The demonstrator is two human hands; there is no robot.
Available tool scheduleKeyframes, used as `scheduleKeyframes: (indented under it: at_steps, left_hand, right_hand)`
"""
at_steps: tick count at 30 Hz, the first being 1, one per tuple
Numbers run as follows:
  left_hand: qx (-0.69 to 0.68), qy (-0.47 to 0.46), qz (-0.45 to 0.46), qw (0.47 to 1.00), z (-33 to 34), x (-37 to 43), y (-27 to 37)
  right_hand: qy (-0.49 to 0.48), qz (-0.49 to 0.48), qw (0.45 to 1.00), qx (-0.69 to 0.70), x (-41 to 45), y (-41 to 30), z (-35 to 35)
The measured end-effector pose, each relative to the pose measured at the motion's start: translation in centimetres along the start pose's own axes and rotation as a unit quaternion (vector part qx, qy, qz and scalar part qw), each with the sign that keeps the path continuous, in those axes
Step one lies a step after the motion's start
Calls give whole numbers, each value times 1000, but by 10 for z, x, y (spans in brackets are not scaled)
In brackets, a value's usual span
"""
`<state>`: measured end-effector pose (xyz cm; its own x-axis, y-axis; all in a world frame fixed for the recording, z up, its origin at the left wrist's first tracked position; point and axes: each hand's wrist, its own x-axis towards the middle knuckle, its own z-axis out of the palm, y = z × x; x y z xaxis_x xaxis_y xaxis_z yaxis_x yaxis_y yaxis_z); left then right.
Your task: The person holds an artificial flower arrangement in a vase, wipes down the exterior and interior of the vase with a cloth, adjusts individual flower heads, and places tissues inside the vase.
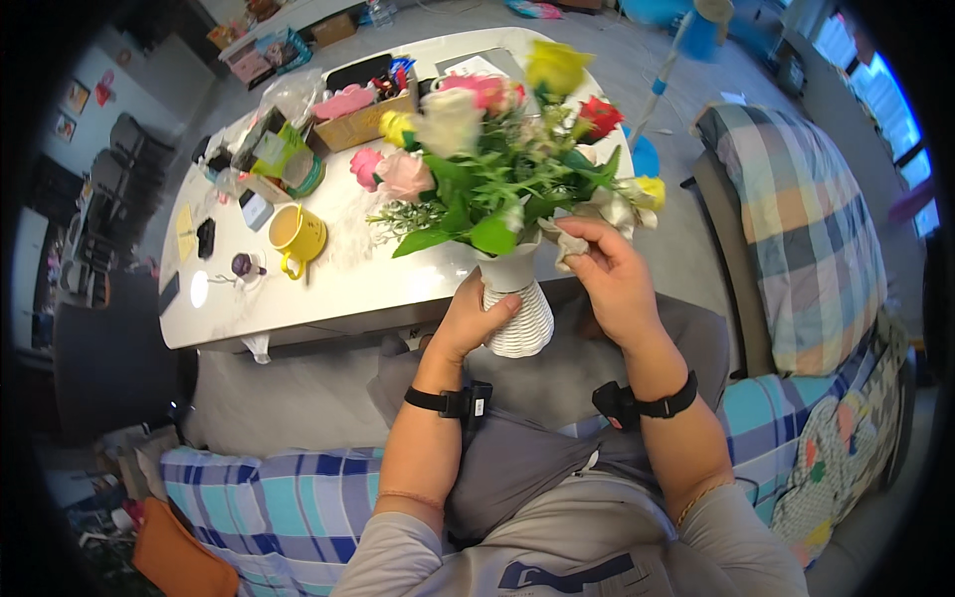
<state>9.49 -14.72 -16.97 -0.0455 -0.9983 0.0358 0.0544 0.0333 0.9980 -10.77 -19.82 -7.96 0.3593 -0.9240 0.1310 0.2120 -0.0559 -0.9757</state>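
Note:
My left hand grips the narrow part of a white vase with a ribbed, woven-look lower body and a smooth flared rim. The vase is held above my lap, by the table's near edge. Out of it spreads a bunch of artificial-looking flowers, with yellow, red, pink and white blooms and green leaves. To the right of the rim, my right hand pinches a crumpled off-white tissue or cloth between thumb and fingers, close under the leaves. Some blooms look blurred.
On the white table stand a yellow mug, a small purple-topped item, a cardboard box of odds and ends and a green package. A checked cushion lies at the right, and a blue stand rises behind.

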Motion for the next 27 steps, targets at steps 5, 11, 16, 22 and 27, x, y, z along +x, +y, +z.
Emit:
scheduleKeyframes:
  at_steps: [5,11,16,22,27]
  left_hand:
    - [35,21,1,999,-3,8,20]
    - [106,26,169,979,-7,12,21]
    - [54,21,85,995,-18,0,31]
    - [-31,-37,49,998,-26,-7,21]
    - [-174,-118,1,978,-28,-10,13]
  right_hand:
    - [-41,-153,904,-398,9,-22,21]
    - [-110,-159,818,-542,7,-37,34]
    - [-93,-162,795,-577,17,-38,52]
    - [-142,5,971,-195,33,-37,40]
    - [-129,41,985,-111,35,-43,34]
